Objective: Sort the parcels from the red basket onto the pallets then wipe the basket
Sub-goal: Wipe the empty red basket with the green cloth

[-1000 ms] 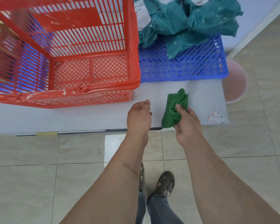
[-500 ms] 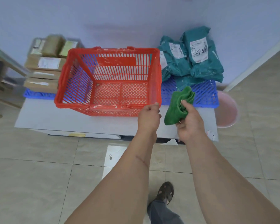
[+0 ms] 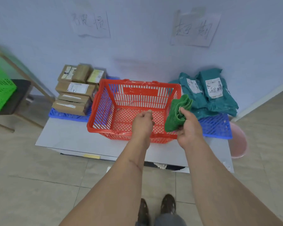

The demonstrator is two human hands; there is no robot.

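Note:
The red basket (image 3: 97, 110) stands empty on a low grey platform (image 3: 72, 139). My left hand (image 3: 141, 124) hovers over its near rim with the fingers curled, and nothing shows in it. My right hand (image 3: 189, 128) grips a bunched green cloth (image 3: 176, 111) above the basket's near right corner. Brown cardboard parcels (image 3: 75, 92) are stacked on a blue pallet (image 3: 67, 115) to the left. Teal bag parcels (image 3: 211, 95) lie on another blue pallet (image 3: 214, 126) to the right.
A pink bucket (image 3: 238, 141) sits on the floor right of the platform. A green crate (image 3: 0, 92) rests on a dark stool at the far left. Two handwritten paper signs hang on the wall. Tiled floor and my feet lie below.
My head has risen and pulled back, so the whole basket and both pallets now show. Both hands have lifted from the platform's front edge to over the basket's near rim, the cloth still held.

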